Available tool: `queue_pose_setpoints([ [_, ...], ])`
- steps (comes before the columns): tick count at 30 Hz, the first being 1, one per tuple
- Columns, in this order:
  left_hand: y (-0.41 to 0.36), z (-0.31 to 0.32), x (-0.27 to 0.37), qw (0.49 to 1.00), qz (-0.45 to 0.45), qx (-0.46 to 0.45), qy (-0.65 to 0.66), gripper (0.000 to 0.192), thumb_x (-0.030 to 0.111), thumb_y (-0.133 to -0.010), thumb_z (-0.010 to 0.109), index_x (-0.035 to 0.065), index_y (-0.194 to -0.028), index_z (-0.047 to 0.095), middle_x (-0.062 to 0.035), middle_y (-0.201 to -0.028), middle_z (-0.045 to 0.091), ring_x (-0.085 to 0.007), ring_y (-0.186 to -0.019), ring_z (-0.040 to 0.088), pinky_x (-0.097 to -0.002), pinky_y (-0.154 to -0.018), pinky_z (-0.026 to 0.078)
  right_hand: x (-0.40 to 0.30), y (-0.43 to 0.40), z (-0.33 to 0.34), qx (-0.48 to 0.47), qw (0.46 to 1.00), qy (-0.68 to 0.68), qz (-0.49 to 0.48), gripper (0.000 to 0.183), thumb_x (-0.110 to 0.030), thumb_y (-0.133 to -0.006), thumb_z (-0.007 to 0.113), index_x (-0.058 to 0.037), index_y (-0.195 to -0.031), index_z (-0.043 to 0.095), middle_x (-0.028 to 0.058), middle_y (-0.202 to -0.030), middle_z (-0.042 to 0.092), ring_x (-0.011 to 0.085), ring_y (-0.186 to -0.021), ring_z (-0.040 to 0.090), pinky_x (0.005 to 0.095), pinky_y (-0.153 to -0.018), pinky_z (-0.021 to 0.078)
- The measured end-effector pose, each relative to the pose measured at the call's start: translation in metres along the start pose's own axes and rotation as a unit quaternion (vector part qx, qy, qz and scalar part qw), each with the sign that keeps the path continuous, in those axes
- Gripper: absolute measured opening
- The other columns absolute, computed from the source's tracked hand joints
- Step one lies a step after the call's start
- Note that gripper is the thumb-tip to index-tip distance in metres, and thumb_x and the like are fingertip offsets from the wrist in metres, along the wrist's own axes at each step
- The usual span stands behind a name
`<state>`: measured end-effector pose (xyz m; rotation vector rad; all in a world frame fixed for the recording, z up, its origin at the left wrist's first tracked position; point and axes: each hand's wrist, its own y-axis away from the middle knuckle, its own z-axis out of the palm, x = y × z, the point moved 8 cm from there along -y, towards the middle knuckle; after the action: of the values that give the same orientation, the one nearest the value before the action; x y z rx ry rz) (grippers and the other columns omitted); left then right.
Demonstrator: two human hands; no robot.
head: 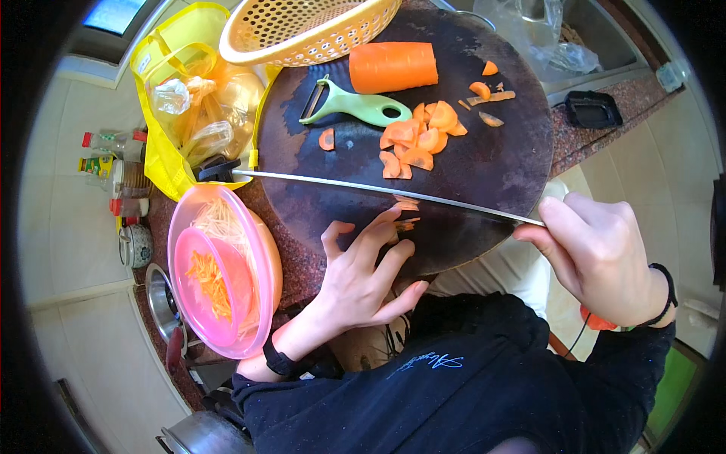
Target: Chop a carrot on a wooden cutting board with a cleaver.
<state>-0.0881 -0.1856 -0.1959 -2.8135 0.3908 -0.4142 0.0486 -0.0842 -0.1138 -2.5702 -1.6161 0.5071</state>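
In my right hand (601, 258) is the near end of a long knife (368, 186), its handle hidden in my fist. The blade shows as a thin bright line across the round dark chopping board (488, 164); its far end meets a black object (216, 168) by the yellow bag. Just on my side of the blade, the fingertips of my left hand (360, 278) rest on a few thin carrot slices (407, 205), partly covering them. Beyond the blade lies a pile of carrot half-slices (422, 133). Behind it are a green peeler (357, 105) and a thick carrot piece (394, 68).
A yellow perforated basket (317, 48) overlaps the board's far edge. To the left stand a yellow bag (159, 136) and a pink bowl (264, 284) with pale shreds and a smaller pink bowl (241, 272) of carrot shreds. A black tray (592, 109) sits right, near the sink (615, 48).
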Motion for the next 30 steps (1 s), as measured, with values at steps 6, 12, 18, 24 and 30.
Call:
queue_pose_setpoints([
  [6,-0.001,0.000,0.002,1.000,0.007,-0.001,-0.007,0.039,0.039,-0.074,0.062,0.0073,-0.097,0.057,-0.0169,-0.115,0.051,-0.0234,-0.109,0.049,-0.0411,-0.088,0.023,0.001,-0.003,0.000,0.001,1.000,-0.005,0.015,0.027,-0.018,-0.079,0.067,-0.0031,-0.070,0.047,0.0100,-0.055,0.042,0.0291,-0.047,0.046,0.0377,-0.043,0.0348],
  [12,-0.004,-0.004,0.003,1.000,-0.001,0.022,-0.002,0.040,0.037,-0.073,0.063,0.0063,-0.097,0.054,-0.0140,-0.105,0.050,-0.0270,-0.112,0.046,-0.0410,-0.090,0.021,0.011,-0.004,0.000,0.020,0.998,-0.035,0.050,0.025,-0.015,-0.082,0.065,-0.0015,-0.072,0.047,0.0138,-0.056,0.043,0.0326,-0.049,0.047,0.0382,-0.045,0.0344],
  [18,-0.005,-0.004,0.001,1.000,-0.008,0.007,0.008,0.039,0.031,-0.071,0.067,0.0065,-0.098,0.053,-0.0143,-0.109,0.050,-0.0263,-0.110,0.045,-0.0407,-0.089,0.022,0.013,-0.006,0.000,0.035,0.997,-0.038,0.050,0.025,-0.015,-0.083,0.064,-0.0011,-0.072,0.046,0.0145,-0.056,0.044,0.0337,-0.050,0.047,0.0385,-0.045,0.0346],
  [24,-0.011,-0.011,-0.004,0.997,-0.043,0.034,0.062,0.036,0.008,-0.065,0.068,0.0055,-0.097,0.050,-0.0160,-0.112,0.050,-0.0287,-0.109,0.044,-0.0402,-0.091,0.027,0.016,-0.006,0.000,0.033,0.997,-0.036,0.065,0.024,-0.015,-0.083,0.063,-0.0010,-0.073,0.047,0.0153,-0.057,0.046,0.0343,-0.051,0.048,0.0389,-0.046,0.0354],
  [30,-0.015,-0.006,-0.007,0.995,-0.045,0.016,0.090,0.033,-0.001,-0.066,0.061,0.0054,-0.096,0.050,-0.0151,-0.115,0.050,-0.0250,-0.106,0.050,-0.0394,-0.088,0.030,0.021,-0.005,0.001,0.042,0.994,-0.050,0.084,0.022,-0.015,-0.084,0.063,-0.0012,-0.074,0.048,0.0158,-0.058,0.047,0.0349,-0.053,0.049,0.0384,-0.046,0.0363],
])
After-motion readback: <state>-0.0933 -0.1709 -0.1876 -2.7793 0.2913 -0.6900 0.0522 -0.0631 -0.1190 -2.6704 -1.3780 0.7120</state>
